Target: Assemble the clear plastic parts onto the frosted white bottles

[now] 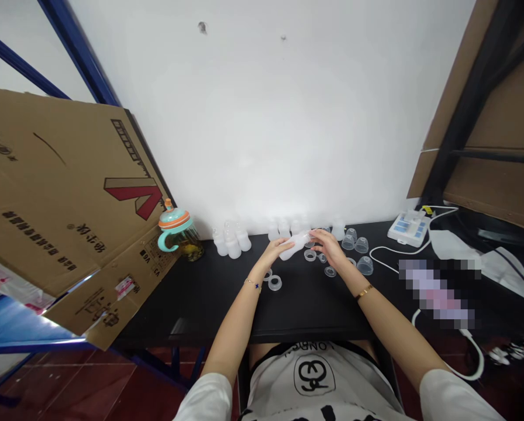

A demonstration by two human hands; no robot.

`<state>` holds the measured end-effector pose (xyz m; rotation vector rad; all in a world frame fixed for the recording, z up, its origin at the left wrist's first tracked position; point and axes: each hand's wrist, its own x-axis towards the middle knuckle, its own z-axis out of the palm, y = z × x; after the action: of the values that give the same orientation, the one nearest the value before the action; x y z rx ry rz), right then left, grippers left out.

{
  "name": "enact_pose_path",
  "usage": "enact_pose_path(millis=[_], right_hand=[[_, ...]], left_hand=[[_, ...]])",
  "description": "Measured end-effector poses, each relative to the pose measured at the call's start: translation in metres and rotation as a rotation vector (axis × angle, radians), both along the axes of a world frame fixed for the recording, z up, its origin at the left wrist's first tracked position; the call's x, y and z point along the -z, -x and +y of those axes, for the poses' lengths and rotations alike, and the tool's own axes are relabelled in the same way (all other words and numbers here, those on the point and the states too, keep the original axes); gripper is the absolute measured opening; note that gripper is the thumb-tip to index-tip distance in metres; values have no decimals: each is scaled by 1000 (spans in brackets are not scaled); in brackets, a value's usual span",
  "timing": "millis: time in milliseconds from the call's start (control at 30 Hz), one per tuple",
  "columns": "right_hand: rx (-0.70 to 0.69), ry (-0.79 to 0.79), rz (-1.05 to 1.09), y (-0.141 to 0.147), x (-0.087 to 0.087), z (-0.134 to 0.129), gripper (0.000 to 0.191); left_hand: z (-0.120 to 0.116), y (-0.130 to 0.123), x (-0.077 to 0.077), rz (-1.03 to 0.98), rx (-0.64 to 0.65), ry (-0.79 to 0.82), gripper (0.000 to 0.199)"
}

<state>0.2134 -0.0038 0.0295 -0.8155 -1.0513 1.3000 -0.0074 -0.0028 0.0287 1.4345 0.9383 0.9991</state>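
Note:
A translucent white baby bottle (293, 247) lies tilted between my hands above the black table. My left hand (272, 255) is closed around its body. At the bottle's upper end, the fingers of my right hand (326, 245) grip the neck area; any small part under those fingertips is too small to make out. Below my left hand is a clear collar ring (275, 283), with another partly hidden beside it. More rings (310, 255) lie near my right hand. Several clear dome caps (364, 265) stand to its right.
Capped bottles (232, 244) stand at the back left, and white bottles (283, 227) line the wall. A teal-handled jug (181, 234) stands by a large cardboard box (69, 193). On the right are a power strip (407, 228), a white cable (382, 248) and a blurred-out object (437, 292).

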Motion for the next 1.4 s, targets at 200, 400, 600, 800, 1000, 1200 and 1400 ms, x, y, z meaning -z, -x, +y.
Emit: enact_pose_path(millis=[200, 400, 600, 800, 1000, 1200, 1400], right_hand=[[15, -6, -22, 1, -1, -1, 33], [18, 3, -37, 1, -1, -1, 36], [33, 5, -32, 3, -1, -1, 36], [-33, -31, -23, 2, -3, -3, 27], [-57, -53, -30, 1, -5, -5, 24], [-41, -53, -23, 2, -5, -4, 20], [-20, -37, -26, 2, -2, -1, 24]], left_hand=[[-2, 0, -2, 0, 6, -9, 50], [-3, -1, -2, -6, 13, 3, 51], [1, 0, 1, -18, 16, -20, 51], [4, 1, 4, -8, 15, -27, 50], [4, 2, 4, -15, 16, -23, 53], [4, 2, 4, 10, 3, -31, 52], [-4, -1, -3, -3, 4, -5, 54]])
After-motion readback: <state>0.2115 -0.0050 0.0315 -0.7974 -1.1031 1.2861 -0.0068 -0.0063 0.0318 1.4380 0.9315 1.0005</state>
